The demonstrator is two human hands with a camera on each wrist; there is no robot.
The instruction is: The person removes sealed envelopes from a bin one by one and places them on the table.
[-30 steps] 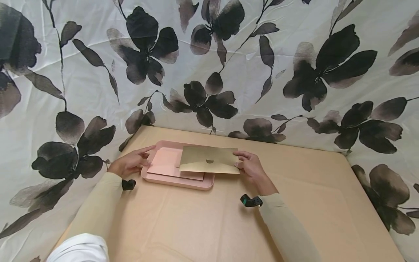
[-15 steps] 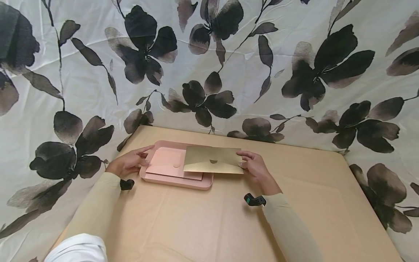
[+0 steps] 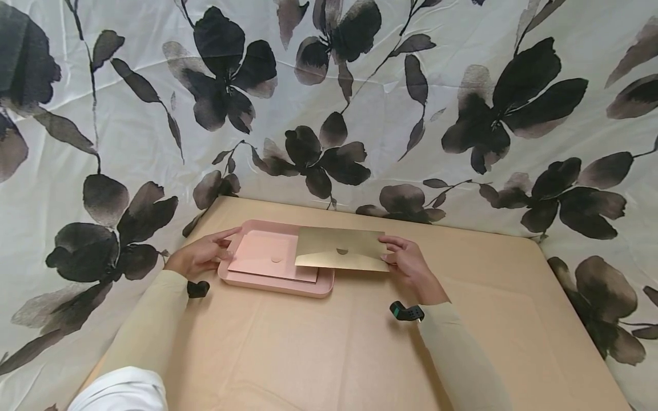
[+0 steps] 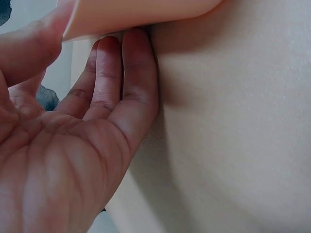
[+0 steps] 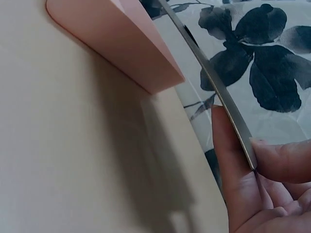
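Observation:
My right hand (image 3: 408,264) pinches the right edge of a gold envelope (image 3: 329,245) with a small round seal on its flap. In the right wrist view the envelope (image 5: 214,80) appears edge-on between thumb and fingers, raised off the table. Its left part overlaps a shallow pink tray (image 3: 280,287) in the head view. Inside the tray lies a pink envelope (image 3: 259,257), partly covered by the gold one. At the tray's left end my left hand (image 3: 197,256) holds the rim. The left wrist view has the thumb at the tray wall (image 4: 141,17) and the fingertips (image 4: 138,46) low against its underside.
Tan paper or cloth covers the table (image 3: 319,354). Behind it and at both sides hangs a white curtain with dark flowers (image 3: 329,154). The tray (image 5: 116,46) casts a shadow on the table in the right wrist view.
My right hand has drawn the gold envelope a little to the right, so more of the pink envelope and its round seal shows. The left hand and tray stay almost in place.

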